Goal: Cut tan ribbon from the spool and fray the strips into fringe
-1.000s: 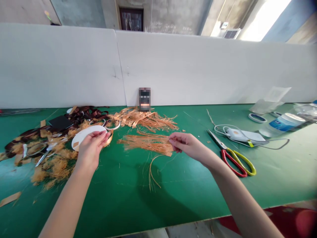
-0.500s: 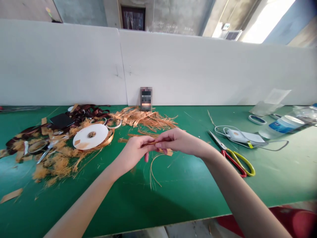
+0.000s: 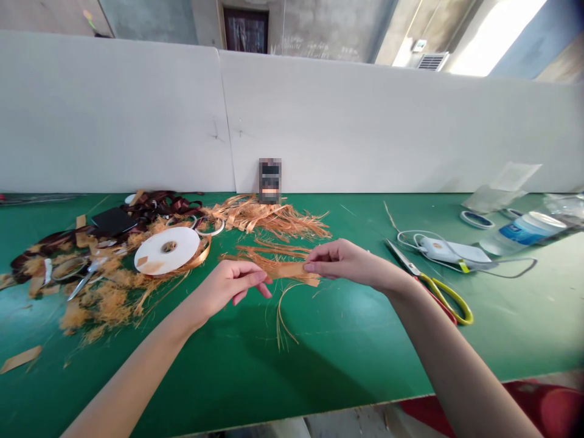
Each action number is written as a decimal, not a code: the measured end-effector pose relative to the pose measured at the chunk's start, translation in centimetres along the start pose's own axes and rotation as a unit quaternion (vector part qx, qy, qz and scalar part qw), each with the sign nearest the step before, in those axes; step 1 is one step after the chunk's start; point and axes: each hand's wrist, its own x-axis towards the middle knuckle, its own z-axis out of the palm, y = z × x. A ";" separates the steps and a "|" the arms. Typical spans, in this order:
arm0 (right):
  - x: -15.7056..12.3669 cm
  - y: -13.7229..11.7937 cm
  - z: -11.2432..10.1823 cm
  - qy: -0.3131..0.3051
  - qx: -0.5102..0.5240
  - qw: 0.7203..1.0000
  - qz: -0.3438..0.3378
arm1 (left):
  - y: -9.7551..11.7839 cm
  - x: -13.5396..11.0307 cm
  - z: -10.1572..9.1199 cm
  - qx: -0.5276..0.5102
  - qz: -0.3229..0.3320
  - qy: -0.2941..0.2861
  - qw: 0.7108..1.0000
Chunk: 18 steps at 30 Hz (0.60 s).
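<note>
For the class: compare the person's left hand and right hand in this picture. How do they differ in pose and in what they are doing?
The right hand grips the end of the frayed orange-brown strip, while the left hand holds nothing. The left hand's fingers curl loosely, just short of the strip, on its left; the right hand lies on its right. Both are bare and raised above the green table.

Worn on my head, one camera facing forward and down, close above my left hand [image 3: 228, 286] and right hand [image 3: 351, 258], over the green surface [image 3: 292, 365], looking across to the white partition [image 3: 114, 109], concrete wall [image 3: 310, 30] beyond
</note>
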 end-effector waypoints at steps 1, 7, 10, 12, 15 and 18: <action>-0.2 -0.1 -0.1 0.000 0.003 1.000 0.001 | 0.1 -0.1 0.0 -0.002 -0.001 -0.001 1.000; -0.9 -0.8 -0.3 0.028 0.035 0.999 0.002 | 1.1 -0.3 0.4 0.026 0.037 -0.008 0.999; -1.0 -1.0 -0.3 0.038 0.052 0.998 0.005 | 1.4 0.1 1.1 0.020 0.053 -0.004 0.998; -1.0 -1.1 -0.3 0.046 0.062 0.997 0.006 | 1.4 0.5 1.6 0.012 0.052 0.004 0.999; -0.9 -0.9 -0.6 0.066 0.079 0.995 0.003 | 1.4 1.0 2.3 -0.004 0.045 0.032 0.998; -0.5 -0.5 -0.6 0.106 0.100 0.989 -0.004 | 1.4 1.3 2.9 -0.072 0.044 0.057 0.995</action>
